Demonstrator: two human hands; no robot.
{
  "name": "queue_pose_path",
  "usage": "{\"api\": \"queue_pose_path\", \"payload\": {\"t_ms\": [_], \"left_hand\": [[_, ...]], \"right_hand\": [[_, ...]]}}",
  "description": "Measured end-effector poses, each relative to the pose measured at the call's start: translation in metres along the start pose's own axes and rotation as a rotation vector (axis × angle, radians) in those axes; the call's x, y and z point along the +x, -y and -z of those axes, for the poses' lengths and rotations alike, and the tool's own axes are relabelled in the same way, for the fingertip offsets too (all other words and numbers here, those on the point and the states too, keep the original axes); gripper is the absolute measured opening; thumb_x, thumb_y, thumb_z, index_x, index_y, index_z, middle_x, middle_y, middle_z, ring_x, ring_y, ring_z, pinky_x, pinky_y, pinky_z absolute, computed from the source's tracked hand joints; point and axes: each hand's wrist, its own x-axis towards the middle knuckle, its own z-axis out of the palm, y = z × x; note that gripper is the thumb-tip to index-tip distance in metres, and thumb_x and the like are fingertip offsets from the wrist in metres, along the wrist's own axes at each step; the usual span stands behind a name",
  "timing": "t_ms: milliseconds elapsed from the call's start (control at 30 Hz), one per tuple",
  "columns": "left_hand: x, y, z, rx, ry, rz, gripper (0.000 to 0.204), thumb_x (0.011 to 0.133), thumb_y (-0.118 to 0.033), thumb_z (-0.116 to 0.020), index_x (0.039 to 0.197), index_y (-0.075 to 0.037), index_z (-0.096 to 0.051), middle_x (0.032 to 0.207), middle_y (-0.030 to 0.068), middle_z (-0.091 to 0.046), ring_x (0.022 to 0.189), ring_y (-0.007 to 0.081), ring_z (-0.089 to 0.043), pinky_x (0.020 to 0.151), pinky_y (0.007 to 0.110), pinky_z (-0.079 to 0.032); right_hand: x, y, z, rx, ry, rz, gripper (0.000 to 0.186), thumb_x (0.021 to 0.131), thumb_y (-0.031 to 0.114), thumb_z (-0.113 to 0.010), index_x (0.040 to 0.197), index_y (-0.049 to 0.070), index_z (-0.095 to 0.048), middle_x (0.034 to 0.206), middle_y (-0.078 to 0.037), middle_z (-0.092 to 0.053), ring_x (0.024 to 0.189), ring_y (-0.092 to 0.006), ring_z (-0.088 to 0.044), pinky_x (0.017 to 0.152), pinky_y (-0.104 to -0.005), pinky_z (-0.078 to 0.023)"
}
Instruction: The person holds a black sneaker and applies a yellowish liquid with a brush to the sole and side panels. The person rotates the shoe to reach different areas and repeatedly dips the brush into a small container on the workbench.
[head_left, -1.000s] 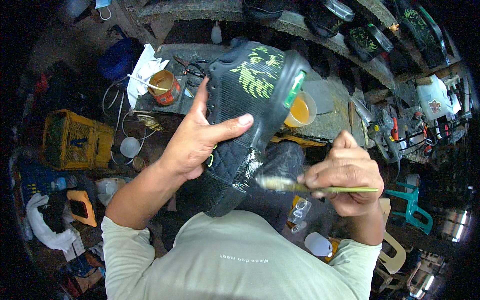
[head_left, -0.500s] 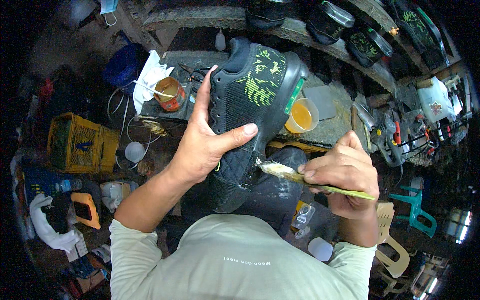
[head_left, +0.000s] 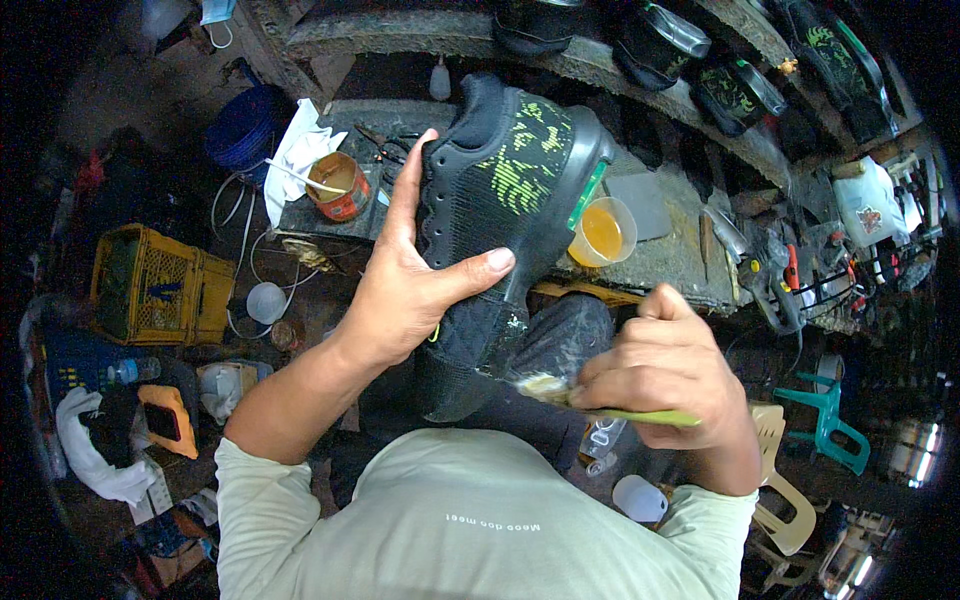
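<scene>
A black shoe (head_left: 480, 220) with a yellow-green pattern is held up in front of me, its dark sole edge toward the right. My left hand (head_left: 400, 290) grips it, thumb across the side and fingers along the lacing edge. In my right hand (head_left: 660, 375) is a brush (head_left: 640, 415) with a yellow-green handle; its pale, coated bristles are beside the shoe's lower end, and I cannot tell whether they touch. Small whitish smears show on the shoe near there. Beyond the shoe, a clear cup of amber liquid (head_left: 603, 232) stands on the worktop.
An orange-red can (head_left: 345, 195) with a stick in it stands at the worktop's left, beside white cloth (head_left: 298, 150). More black shoes (head_left: 735, 92) sit on wooden racks at the back. Tools (head_left: 770, 290) lie at right. A yellow crate (head_left: 165, 290) is on the floor at left.
My right hand and the brush have moved down along the shoe, toward its lower end. The left hand and the shoe have stayed nearly still.
</scene>
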Motion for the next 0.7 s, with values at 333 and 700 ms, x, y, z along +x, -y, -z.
{"api": "queue_pose_path", "payload": {"t_ms": [333, 700], "left_hand": [[-0.003, 0.000, 0.003, 0.065, 0.019, -0.017, 0.109, 0.081, -0.006, -0.086, 0.164, -0.006, -0.014, 0.153, 0.0164, -0.044, 0.140, 0.0242, -0.046, 0.120, 0.038, -0.032], [-0.006, 0.008, 0.043, -0.496, -0.120, 0.287, 0.038, 0.100, -0.021, -0.066, 0.131, -0.001, -0.060, 0.118, 0.0142, -0.073, 0.099, 0.0257, -0.075, 0.090, 0.042, -0.061]], "right_hand": [[-0.002, 0.003, -0.008, -0.131, -0.222, -0.130, 0.020, 0.080, 0.011, -0.083, 0.095, 0.005, -0.072, 0.081, -0.004, -0.077, 0.065, -0.0178, -0.067, 0.069, -0.0353, -0.040], [-0.068, -0.033, -0.006, -0.037, -0.907, -0.714, 0.015, 0.093, 0.006, -0.074, 0.106, 0.000, -0.075, 0.104, -0.009, -0.074, 0.092, -0.0152, -0.067, 0.087, -0.0325, -0.053]]}}
